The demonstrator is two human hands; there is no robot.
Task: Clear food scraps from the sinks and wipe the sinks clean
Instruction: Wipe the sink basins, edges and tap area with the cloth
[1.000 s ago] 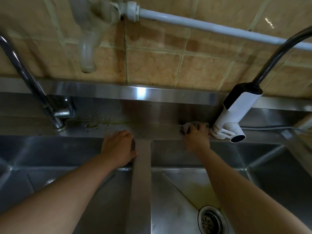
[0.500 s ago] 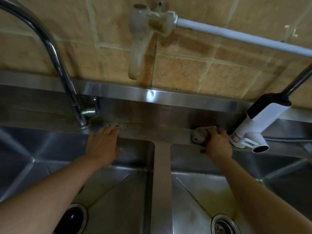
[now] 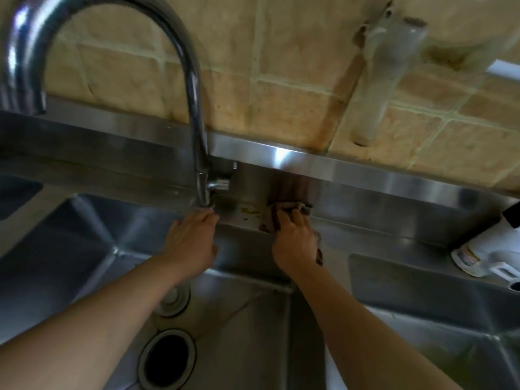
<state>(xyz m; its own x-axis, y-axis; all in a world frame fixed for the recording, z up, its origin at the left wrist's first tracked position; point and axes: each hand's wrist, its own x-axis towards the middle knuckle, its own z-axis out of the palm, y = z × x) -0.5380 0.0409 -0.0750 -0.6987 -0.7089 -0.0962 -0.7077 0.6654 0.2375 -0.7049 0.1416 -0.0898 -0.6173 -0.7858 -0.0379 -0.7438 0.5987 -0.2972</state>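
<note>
The right hand [image 3: 294, 239] has slid its cloth [image 3: 270, 218] left along the sink's [image 3: 84, 249] back ledge, grip still bunched on it, nearing yellow scraps [image 3: 249, 211]. The left hand [image 3: 192, 243] has moved too, fingers flat, now touching the tap [image 3: 201, 164] base.

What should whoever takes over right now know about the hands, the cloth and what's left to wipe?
Right hand grips the cloth and presses it on the back ledge.
Left hand rests open on the ledge by the chrome faucet base.
Yellowish scraps lie on the ledge between the hands, not yet wiped.
Left basin's drain is open.
Left: wipe the scraps, then the basins.
</note>
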